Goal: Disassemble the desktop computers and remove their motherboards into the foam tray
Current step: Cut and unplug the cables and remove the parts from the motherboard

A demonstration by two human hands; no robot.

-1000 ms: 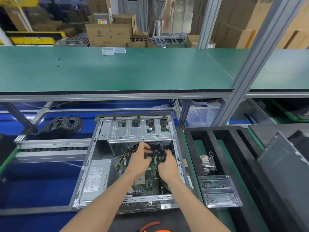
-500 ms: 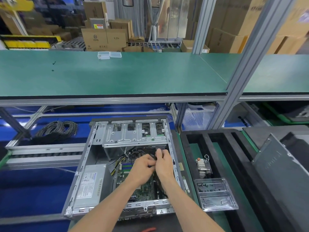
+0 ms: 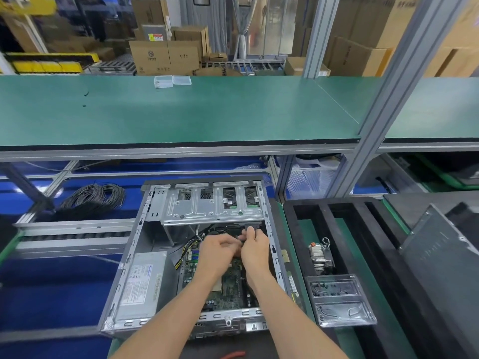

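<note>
Motherboard (image 3: 228, 286) sits flat in case (image 3: 134, 255), 6 o'clock. Thin, stiff, fragile: lift by bare edges. Left hand (image 3: 216, 251) and right hand (image 3: 255, 248) both curled, apparently pinching a cable connector at the board's 12 o'clock; exact grip unclear. Foam tray (image 3: 326, 221) at 3 o'clock.

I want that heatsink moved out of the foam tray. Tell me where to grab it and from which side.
Judging by its pose, take the heatsink across its finned metal block, coming straight down from above. It lies in an open channel of the black foam tray, whose walls close off both sides. Avoid the wire clip at its far end; it looks loose.
</note>
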